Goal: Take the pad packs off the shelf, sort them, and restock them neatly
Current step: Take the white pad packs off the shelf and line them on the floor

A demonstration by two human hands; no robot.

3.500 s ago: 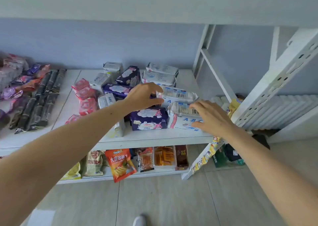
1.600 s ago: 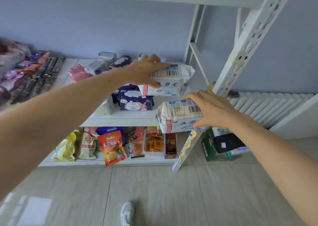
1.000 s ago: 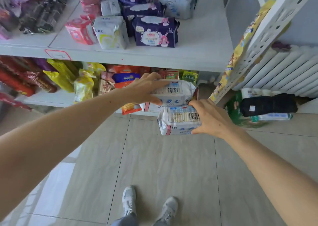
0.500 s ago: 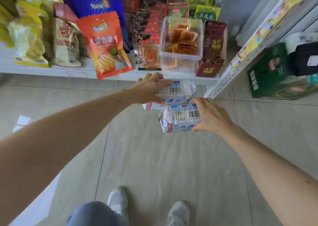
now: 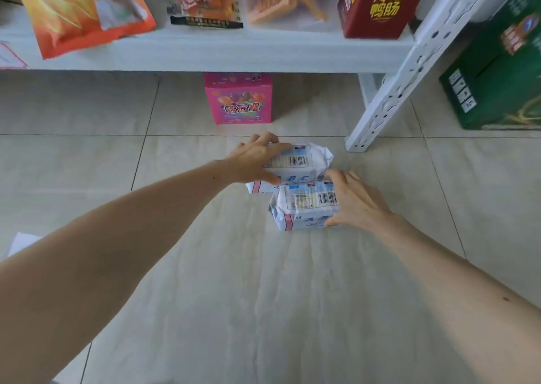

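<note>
Both packs have come down from the pad shelf to the floor (image 5: 263, 281), well below where they were held half a second ago. The left hand (image 5: 251, 160) curls over the far pack (image 5: 304, 161); the right hand (image 5: 355, 203) clasps the near pack (image 5: 304, 208), fingers spread round its end. The near pack sits at 6 o'clock of the far one, touching. Removal has only begun; sorting likely starts with this white pair.

We see two white plastic pad packs (image 5: 303, 205) touching on the grey tiled floor (image 5: 263, 296), before the pink cardboard box (image 5: 238, 98) under the white metal shelf (image 5: 205, 53).
</note>
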